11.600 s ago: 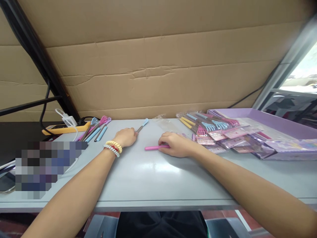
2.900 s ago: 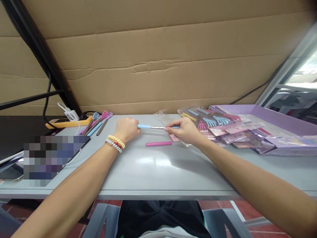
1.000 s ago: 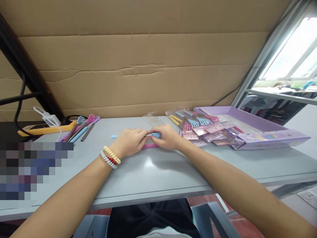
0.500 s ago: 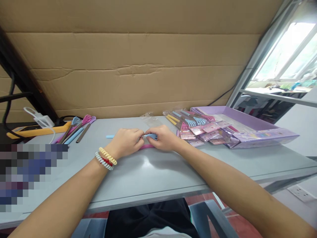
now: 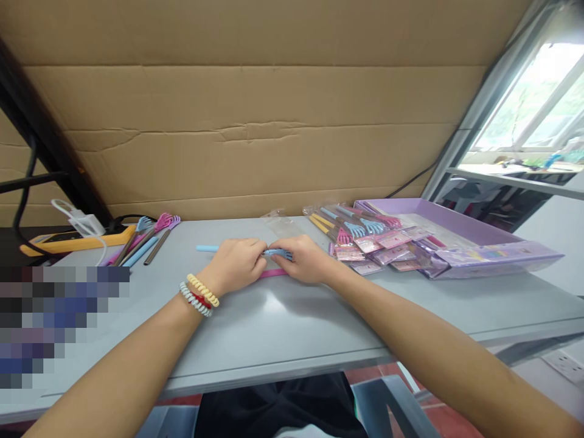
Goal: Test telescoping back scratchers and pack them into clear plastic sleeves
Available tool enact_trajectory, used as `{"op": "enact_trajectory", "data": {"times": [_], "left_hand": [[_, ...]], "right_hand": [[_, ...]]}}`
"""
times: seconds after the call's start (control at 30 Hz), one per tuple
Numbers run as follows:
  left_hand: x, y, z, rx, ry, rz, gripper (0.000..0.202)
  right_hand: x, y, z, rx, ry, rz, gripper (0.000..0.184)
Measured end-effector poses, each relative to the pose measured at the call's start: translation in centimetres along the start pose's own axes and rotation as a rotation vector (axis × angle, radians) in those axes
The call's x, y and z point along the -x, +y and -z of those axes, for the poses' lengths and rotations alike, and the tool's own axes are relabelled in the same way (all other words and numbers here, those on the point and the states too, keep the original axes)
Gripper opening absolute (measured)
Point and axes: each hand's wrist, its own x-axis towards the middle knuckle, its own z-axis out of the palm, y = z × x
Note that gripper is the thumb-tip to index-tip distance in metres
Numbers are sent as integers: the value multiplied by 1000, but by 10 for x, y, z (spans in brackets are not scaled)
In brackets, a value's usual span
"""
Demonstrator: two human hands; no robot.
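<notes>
Head view: both hands [image 5: 236,261] grip slim light-blue stick [image 5: 207,249], claw-like end [image 5: 280,252] partly covered.

Creased cardboard [image 5: 255,97] backs the grey table [image 5: 328,328]; a window [image 5: 529,103] glares.

Daylight is coming through a window [image 5: 524,103] at far right, its panes partly washing out. A glare [image 5: 272,302] is shining on the grey tabletop [image 5: 237,347]; a soft shadow [image 5: 314,305] is lying near the right hand [image 5: 305,259]. Wide-angle distortion is stretching the edges, and pixel blocks [image 5: 50,325] are covering the left.
</notes>
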Motion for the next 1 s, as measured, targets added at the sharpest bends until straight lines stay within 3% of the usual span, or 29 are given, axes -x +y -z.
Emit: {"op": "enact_trajectory", "data": {"times": [0.43, 0.7, 0.83, 1.0], "left_hand": [[-1, -9, -2, 93, -38, 41, 23], [-1, -21, -6, 107, -51, 118, 27], [0, -30, -7, 107, -59, 156, 29], [1, -41, -9, 100, -66, 187, 32]], "right_hand": [[-2, 4, 3, -8, -67, -69, 15], [-1, 13, 4, 10, 2, -96, 21], [-5, 15, 18, 77, 18, -127, 14], [-8, 20, 42, 143, 113, -140, 21]]}}
